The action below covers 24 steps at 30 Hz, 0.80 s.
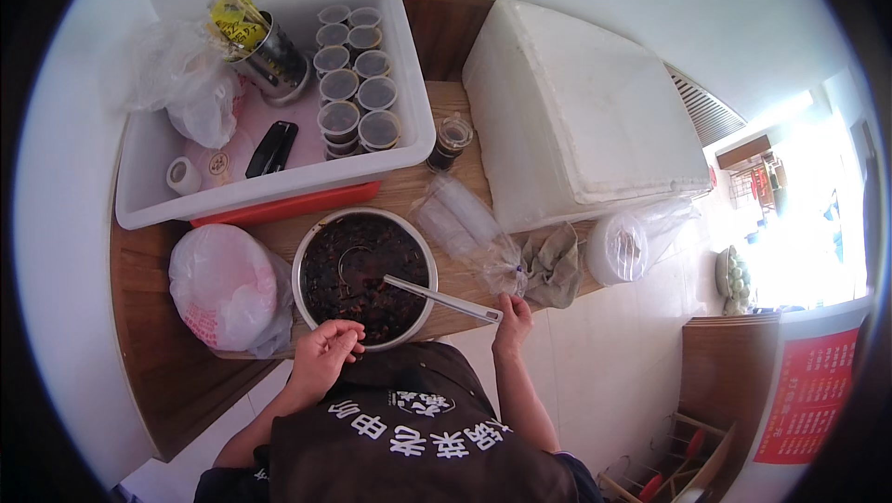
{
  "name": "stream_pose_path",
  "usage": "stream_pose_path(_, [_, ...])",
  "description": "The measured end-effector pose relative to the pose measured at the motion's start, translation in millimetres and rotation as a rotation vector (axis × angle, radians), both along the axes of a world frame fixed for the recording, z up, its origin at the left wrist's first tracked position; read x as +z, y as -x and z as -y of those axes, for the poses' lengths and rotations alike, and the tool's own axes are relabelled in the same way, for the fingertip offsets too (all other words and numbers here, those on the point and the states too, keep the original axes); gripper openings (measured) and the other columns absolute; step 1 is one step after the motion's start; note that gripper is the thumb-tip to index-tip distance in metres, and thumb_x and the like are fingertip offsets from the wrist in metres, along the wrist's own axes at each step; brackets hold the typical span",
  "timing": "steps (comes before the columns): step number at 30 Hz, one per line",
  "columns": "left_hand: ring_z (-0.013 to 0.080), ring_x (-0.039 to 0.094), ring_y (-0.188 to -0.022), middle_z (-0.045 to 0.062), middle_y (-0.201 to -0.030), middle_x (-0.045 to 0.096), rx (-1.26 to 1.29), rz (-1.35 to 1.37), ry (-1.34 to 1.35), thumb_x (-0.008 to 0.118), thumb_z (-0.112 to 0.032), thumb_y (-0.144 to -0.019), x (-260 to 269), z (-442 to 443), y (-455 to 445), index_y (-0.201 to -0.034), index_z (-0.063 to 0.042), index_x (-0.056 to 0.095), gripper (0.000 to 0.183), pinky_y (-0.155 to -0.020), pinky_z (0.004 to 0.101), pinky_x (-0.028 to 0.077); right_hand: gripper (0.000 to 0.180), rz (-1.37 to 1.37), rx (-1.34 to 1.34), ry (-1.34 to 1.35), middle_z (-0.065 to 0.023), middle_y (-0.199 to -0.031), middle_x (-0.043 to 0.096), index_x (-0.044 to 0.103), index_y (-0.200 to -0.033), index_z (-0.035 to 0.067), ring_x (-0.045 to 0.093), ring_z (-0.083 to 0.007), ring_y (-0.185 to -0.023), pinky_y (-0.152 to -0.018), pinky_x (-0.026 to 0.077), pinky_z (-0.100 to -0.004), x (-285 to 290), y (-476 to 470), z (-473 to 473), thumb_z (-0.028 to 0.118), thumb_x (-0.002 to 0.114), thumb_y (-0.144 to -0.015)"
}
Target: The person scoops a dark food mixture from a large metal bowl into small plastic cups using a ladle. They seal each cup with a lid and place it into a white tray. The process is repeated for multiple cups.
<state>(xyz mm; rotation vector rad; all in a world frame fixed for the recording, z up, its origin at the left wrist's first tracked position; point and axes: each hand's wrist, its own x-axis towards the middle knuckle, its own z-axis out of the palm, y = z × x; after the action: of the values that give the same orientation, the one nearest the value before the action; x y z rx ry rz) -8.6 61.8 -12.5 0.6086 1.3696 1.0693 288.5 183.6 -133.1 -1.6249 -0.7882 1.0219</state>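
A round steel bowl [298,294] of dark, oily sauce with reddish bits stands before me near the table's front edge. A ladle [446,299] leans over its right rim, scoop end in the sauce. My left hand [326,357] is over the near left rim, fingers curled toward the thumb; nothing shows in it. By the end of the ladle's handle is my right hand [513,323], its fingertips at the gathered end of a clear plastic bag [467,221] of stacked clear plasticware. Whether they grip the bag or the handle is unclear. A grey cloth [554,269] lies beside the bag.
A white plastic tub [279,186] holds lidded sauce cups [339,85], a stapler [272,148] and a steel canister [279,67]. A glass jar [449,144], foam box [599,106], wrapped plastic roll [617,249] and bagged round bundle [223,287] stand around the bowl.
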Motion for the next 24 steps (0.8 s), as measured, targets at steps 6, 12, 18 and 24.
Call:
stream_pose_path(6, [0.0105,0.06,-0.079,0.005,-0.092,0.062,0.018,0.001,-0.015,0.052,-0.015,-0.092,1,0,2,-0.103,-0.001,0.059,0.019,-0.066,0.0226,0.047,0.013,-0.029,0.044,-0.001,-0.0008,-0.068,0.059,0.062,-0.08,0.001,0.052,-0.0065,-0.061,-0.056,0.041,-0.0206,17,-13,16,0.014,0.066,-0.081])
stream_pose_path(12, [0.0129,0.06,-0.087,0.007,-0.099,0.06,-0.059,0.036,-0.013,0.054,-0.013,-0.091,9,-6,1,-0.113,-0.002,0.054,0.025,-0.072,0.0244,0.048,0.008,0.054,0.067,-0.156,-0.0024,-0.078,0.061,0.062,-0.087,0.001,0.052,-0.0058,-0.066,-0.058,0.042,-0.0206,92,-14,23,0.006,0.064,-0.081])
stream_pose_path(18, [0.0203,0.046,-0.117,0.017,-0.133,0.038,-0.312,0.166,-0.273,0.06,-0.004,-0.084,29,-32,-28,-0.144,-0.01,0.009,0.079,-0.092,0.0324,0.042,0.013,0.448,0.584,-0.504,-0.0114,-0.099,0.061,0.062,-0.087,0.003,0.058,-0.0145,-0.07,-0.063,0.048,-0.0244,175,76,32,-0.003,0.065,-0.075])
stream_pose_path(24, [0.0136,0.051,-0.099,0.011,-0.123,0.045,-0.109,0.384,-0.346,0.055,-0.01,-0.09,22,-38,-32,-0.144,-0.008,0.007,0.072,-0.082,0.026,0.043,0.025,0.454,1.005,-0.554,-0.0142,-0.106,0.061,0.064,-0.102,0.003,0.064,-0.023,-0.086,-0.073,0.052,-0.0297,170,129,37,-0.002,0.061,-0.077])
